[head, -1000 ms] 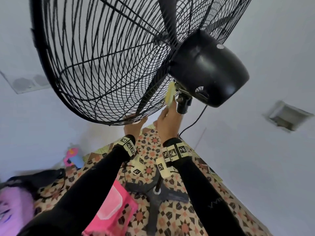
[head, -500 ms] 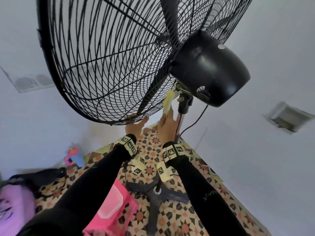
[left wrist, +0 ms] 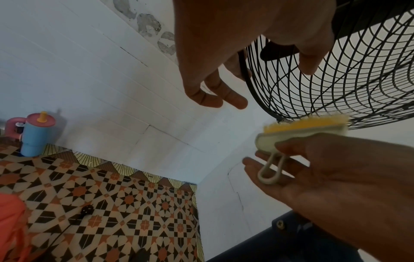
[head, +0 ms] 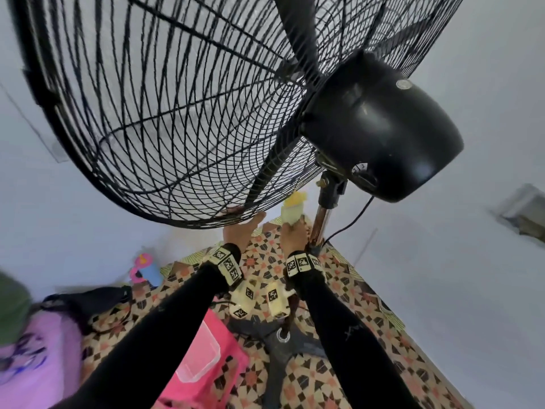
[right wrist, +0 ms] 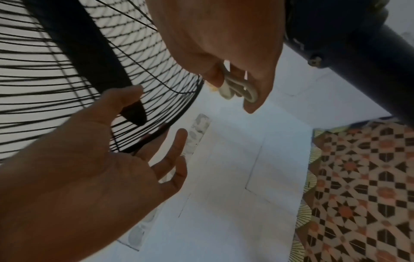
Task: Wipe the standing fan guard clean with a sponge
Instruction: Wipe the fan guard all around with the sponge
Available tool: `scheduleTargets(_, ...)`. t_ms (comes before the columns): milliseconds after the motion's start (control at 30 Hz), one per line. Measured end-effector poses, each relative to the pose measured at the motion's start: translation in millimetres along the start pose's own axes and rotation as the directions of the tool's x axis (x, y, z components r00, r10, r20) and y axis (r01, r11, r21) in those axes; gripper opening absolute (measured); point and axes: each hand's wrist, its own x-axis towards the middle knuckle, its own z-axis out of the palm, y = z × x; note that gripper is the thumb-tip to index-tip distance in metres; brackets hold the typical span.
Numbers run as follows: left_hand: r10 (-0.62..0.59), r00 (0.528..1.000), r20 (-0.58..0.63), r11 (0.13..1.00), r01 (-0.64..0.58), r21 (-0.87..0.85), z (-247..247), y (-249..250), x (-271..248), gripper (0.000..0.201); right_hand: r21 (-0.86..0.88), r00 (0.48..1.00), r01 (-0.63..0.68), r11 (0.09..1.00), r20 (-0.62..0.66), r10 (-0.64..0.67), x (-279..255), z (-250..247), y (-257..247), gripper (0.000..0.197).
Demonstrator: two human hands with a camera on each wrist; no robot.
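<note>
At lower left, one blue cup [left wrist: 33, 136] and one pink bin [head: 203, 358]; right hand [head: 295, 234] pinches the sponge [head: 292, 212], left hand [head: 240, 230] spread against the fan guard [head: 165, 113].

- White walls [head: 442, 261] are seen meeting at a corner, with grey patches of worn paint [left wrist: 149, 24] visible on one.
- The floor [left wrist: 112, 203] is covered in a star-patterned surface of orange, black and cream.
- A blue tumbler with a pink lid [left wrist: 36, 134] is stood against the wall.
</note>
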Motion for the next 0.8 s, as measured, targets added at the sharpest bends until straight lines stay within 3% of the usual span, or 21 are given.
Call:
scheduleTargets(100, 0.053, 0.999, -0.005, 0.999, -0.053, 0.003, -0.8, 5.5, -4.5, 0.077, -0.027, 0.996, -0.066, 0.997, 0.062, 0.068, 15.9, 8.8, 8.7, 0.016)
scheduleTargets(167, -0.008, 1.000, 0.005, 1.000, 0.008, 0.014, -3.1, 11.6, -8.9, 0.095, -0.055, 0.999, -0.054, 0.997, 0.001, 0.054, 15.6, 9.8, 9.6, 0.015)
scheduleTargets(233, -0.070, 0.998, 0.001, 0.997, 0.069, 0.030, -5.0, 14.9, -9.6, 0.119, -0.074, 0.985, 0.047, 0.996, -0.162, -0.059, 6.9, 3.4, 2.9, 0.024)
scheduleTargets(300, -0.046, 0.999, -0.010, 0.998, 0.047, 0.030, -4.5, 13.3, -9.7, 0.121, -0.033, 0.941, 0.216, 0.976, -0.260, -0.217, -5.2, -2.8, -1.0, 0.027)
scheduleTargets(367, -0.024, 1.000, -0.019, 0.999, 0.025, 0.040, -2.6, 7.8, -8.6, 0.115, -0.014, 0.927, 0.289, 0.957, -0.247, -0.283, -14.0, -4.9, -2.5, 0.027)
scheduleTargets(467, -0.003, 1.000, -0.027, 0.998, 0.004, 0.055, -2.3, 10.5, -12.3, 0.111, -0.089, 0.952, 0.275, 0.957, -0.114, -0.284, -13.9, -6.9, -4.1, 0.030)
scheduleTargets(567, -0.001, 1.000, -0.028, 1.000, 0.002, 0.019, -5.6, 22.5, -20.3, 0.110, -0.183, 0.971, 0.236, 0.954, 0.003, -0.240, -13.8, -17.1, -8.1, 0.014)
scheduleTargets(633, -0.033, 0.999, -0.007, 0.999, 0.034, 0.017, -5.0, 23.0, -22.2, 0.102, -0.271, 0.954, 0.259, 0.927, -0.077, -0.289, -18.3, -27.3, -16.8, 0.017)
scheduleTargets(733, -0.004, 1.000, -0.030, 1.000, 0.004, 0.011, -1.9, 14.4, -18.4, 0.095, -0.205, 0.930, 0.271, 0.940, -0.196, -0.311, -12.8, -23.4, -18.9, 0.019)
scheduleTargets(800, -0.007, 0.999, -0.042, 1.000, 0.006, -0.007, -1.7, 12.5, -17.6, 0.095, -0.175, 0.940, 0.285, 0.942, -0.141, -0.311, -5.7, -6.5, -6.0, 0.024)
